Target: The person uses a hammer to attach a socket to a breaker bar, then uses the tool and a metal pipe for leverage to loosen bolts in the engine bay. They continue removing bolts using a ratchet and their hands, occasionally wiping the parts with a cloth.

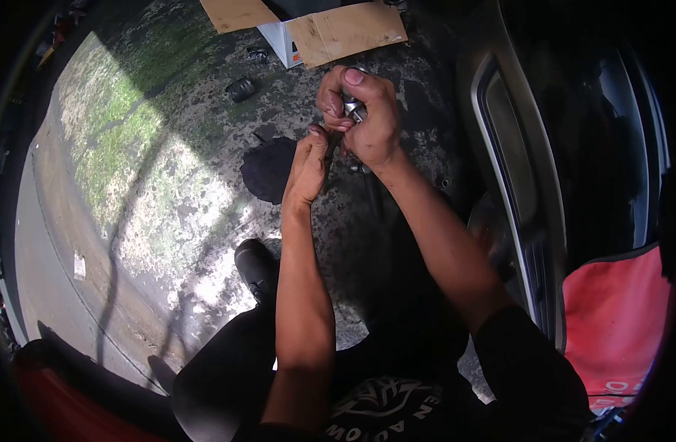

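metal tool mostly hidden inside right hand

1. Hard daylight strikes the ground at the left, in bright, washed-out patches crossed by thin line shadows.
2. The right side and the near middle lie in deep shade.
3. A small glint shows on the metal part in the right hand.
4. Fisheye distortion bends the edges, and the corners are black.
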`<state>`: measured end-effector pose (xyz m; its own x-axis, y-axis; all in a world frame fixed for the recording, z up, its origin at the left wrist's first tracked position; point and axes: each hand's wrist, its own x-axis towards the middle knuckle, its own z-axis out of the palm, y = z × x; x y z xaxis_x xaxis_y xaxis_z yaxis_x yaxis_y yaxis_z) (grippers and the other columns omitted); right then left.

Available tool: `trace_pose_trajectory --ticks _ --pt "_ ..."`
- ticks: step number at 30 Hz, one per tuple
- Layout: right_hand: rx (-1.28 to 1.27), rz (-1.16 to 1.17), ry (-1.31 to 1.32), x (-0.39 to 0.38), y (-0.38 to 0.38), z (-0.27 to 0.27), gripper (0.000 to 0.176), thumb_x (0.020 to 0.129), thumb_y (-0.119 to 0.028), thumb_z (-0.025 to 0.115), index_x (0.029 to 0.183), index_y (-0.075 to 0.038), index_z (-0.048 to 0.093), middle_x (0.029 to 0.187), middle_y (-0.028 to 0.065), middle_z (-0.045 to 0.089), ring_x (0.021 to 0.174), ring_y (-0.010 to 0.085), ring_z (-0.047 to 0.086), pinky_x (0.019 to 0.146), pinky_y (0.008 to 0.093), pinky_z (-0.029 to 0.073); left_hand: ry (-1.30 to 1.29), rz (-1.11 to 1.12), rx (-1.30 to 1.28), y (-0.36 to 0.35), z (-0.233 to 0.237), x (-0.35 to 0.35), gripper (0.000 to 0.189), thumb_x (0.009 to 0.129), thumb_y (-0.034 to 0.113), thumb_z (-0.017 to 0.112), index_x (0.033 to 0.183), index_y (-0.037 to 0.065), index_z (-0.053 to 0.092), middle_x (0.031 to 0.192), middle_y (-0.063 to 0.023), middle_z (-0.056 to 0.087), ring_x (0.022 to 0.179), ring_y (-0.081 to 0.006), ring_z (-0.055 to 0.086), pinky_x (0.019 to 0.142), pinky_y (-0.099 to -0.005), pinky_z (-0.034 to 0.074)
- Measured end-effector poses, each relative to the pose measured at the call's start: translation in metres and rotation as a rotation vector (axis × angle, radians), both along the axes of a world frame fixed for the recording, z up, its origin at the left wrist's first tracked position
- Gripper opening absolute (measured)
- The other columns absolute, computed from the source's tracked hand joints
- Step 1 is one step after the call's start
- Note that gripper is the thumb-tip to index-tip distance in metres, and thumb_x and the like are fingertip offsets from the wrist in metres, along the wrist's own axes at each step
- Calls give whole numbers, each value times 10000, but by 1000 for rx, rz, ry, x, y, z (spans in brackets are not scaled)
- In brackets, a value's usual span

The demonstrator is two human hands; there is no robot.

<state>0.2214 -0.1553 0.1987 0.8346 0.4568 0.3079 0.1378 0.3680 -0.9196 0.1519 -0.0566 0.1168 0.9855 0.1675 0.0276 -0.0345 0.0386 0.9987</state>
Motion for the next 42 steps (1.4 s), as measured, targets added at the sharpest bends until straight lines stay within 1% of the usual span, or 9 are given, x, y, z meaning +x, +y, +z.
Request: trace_pose_trajectory --ticks 4,10,14,18,26,32,36,39,42 --pt "-1 -8 7 -2 5 4 439 999 -337 423 710 -14 496 675 50 489 519 63 347 481 231 279 242 57 -157 -3 -34 -5 931 995 751 175 1184 -25 653 912 -58 624 849 -193 528 852 -303 424" --pt "30 62 59 -15 1 7 429 984 -337 423 693 -28 490 649 38 471 534 72 354 496 233 275 419 248 -191 -15 -74 -15 960 980 771 95 912 -14 642 772 -51 570 727 -162 464 735 -287 377" --pt "-70 66 -17 -26 2 17 439 957 -358 438 673 -25 470 640 41 472 551 85 389 511 247 295 357 265 -321 -17 -105 -7 845 1022 710 168 1139 26 650 903 -63 620 791 -154 504 708 -284 420" --pt "-92 48 -73 -27 -2 18 452 937 -388 459 667 -27 469 633 38 481 587 115 454 553 272 358 330 283 -218 -21 -109 -4 838 1038 678 134 1224 53 661 1127 -93 682 984 -188 584 889 -291 470" --pt "-95 39 -19 -22 -9 15 464 946 -398 456 668 -27 481 624 28 473 538 89 396 514 255 310 121 359 268 -26 -114 -8 849 1050 660 134 1288 -19 585 1003 -122 647 868 -190 517 851 -260 426" --pt "66 37 117 -19 -8 10 458 952 -357 542 627 -35 532 574 8 484 518 89 448 501 268 333 131 288 -537 -15 -32 6 902 1024 709 215 1205 -64 643 898 -63 657 727 -140 491 736 -247 398" --pt "24 -22 -42 -14 -3 4 491 959 -381 528 621 -26 533 561 28 504 516 113 481 501 296 360 93 140 -437 1 -35 5 617 1075 542 321 1352 30 525 1166 -77 635 1052 -191 576 949 -320 447" --pt "30 -43 -109 -12 3 2 537 957 -424 533 597 -25 521 536 46 507 510 139 500 509 323 383 -17 218 -201 -7 -35 3 420 1069 378 466 1317 48 540 1187 -89 649 1069 -223 620 957 -348 481" --pt "-10 -80 -106 -16 9 2 580 930 -509 561 587 -42 548 541 54 530 509 151 520 521 333 404 -291 302 566 -1 -63 1 317 1052 278 483 1200 34 622 1080 -130 679 959 -265 642 866 -352 504"
